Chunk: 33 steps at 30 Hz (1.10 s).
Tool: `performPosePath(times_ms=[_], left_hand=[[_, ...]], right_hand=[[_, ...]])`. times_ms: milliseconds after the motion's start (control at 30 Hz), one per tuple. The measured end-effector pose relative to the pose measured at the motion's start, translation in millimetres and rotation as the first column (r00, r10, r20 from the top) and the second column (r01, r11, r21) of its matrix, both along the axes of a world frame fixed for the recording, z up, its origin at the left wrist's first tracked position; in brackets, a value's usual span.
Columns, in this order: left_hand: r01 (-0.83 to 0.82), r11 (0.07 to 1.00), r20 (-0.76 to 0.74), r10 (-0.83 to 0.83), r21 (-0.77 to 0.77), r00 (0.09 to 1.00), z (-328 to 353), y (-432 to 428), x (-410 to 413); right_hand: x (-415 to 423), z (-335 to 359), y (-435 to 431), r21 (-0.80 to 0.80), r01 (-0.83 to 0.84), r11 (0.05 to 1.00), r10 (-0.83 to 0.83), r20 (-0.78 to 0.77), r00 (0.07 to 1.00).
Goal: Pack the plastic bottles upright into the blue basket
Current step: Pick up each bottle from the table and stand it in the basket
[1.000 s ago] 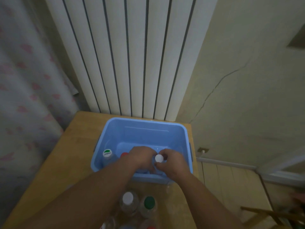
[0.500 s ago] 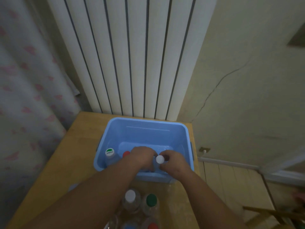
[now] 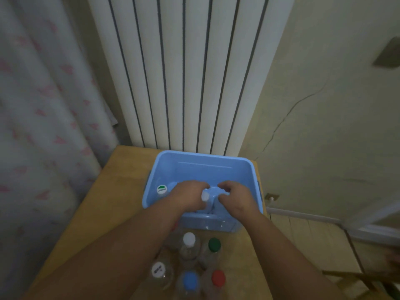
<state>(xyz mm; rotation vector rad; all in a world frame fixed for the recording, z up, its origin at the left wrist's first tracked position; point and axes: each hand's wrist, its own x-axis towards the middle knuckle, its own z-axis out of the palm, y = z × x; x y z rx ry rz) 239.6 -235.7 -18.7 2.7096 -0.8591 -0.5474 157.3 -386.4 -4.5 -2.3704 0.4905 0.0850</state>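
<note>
Bottle (image 3: 204, 197) (in blue basket (image 3: 203, 167)) seems gripped by left hand (image 3: 189, 194); right hand (image 3: 237, 199) beside, unclear.

A: What is behind the bench (image 3: 104, 213)?
B: A big white radiator (image 3: 184, 72) with thin dark lines going up and down.
A: And on the left?
B: A pale curtain (image 3: 43, 105) with little pink marks on it.
A: What about the right?
B: A yellowish wall (image 3: 335, 159) with a long thin crack (image 3: 287, 113). A white strip (image 3: 303, 214) runs along the bottom, and the floor (image 3: 307, 239) is wooden boards.
A: Is it bright?
B: No, the room is dim. The bench is light brown wood.
</note>
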Motion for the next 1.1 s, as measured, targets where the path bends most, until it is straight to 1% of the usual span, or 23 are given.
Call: performPosePath(times_ms=[67,133,267,467,633,767,833,933,1100], left_hand=[[-0.037,0.996,0.044,0.040,-0.077,0.998,8.1,15.2,-2.2],[-0.071,0.988,0.053,0.079,-0.140,0.995,17.5,31.1,-4.8],[-0.167,0.958,-0.007,0.170,-0.234,0.985,30.7,73.0,-13.1],[-0.231,0.917,-0.051,0.227,-0.325,0.973,41.7,141.8,-26.1],[-0.250,0.903,-0.084,0.235,-0.351,0.968,39.3,188.0,-39.6],[-0.266,0.892,-0.117,0.240,-0.366,0.964,35.8,217.6,-51.6],[-0.270,0.887,-0.133,0.237,-0.374,0.962,34.0,231.5,-58.7],[-0.281,0.887,-0.155,0.239,-0.367,0.959,30.9,249.3,-67.4],[-0.284,0.893,-0.160,0.242,-0.349,0.957,23.0,272.7,-79.7]], right_hand=[[-1.1,8.9,15.9,0.005,0.004,1.000,-0.005,0.048,0.999],[-1.3,16.4,33.1,0.016,0.011,1.000,-0.012,0.067,0.998],[-7.0,26.5,75.2,0.030,-0.011,0.999,0.009,0.083,0.996],[-16.2,31.5,138.5,0.002,-0.049,0.999,0.049,0.096,0.994],[-30.2,37.7,177.8,0.039,-0.071,0.997,0.068,0.083,0.994],[-40.7,38.6,203.0,-0.034,-0.102,0.994,0.105,0.087,0.991],[-47.2,40.2,215.9,-0.025,-0.115,0.993,0.117,0.098,0.988],[-58.1,41.4,235.8,0.004,-0.138,0.990,0.138,0.075,0.988],[-70.2,33.5,259.7,0.043,-0.144,0.989,0.141,0.060,0.988]])
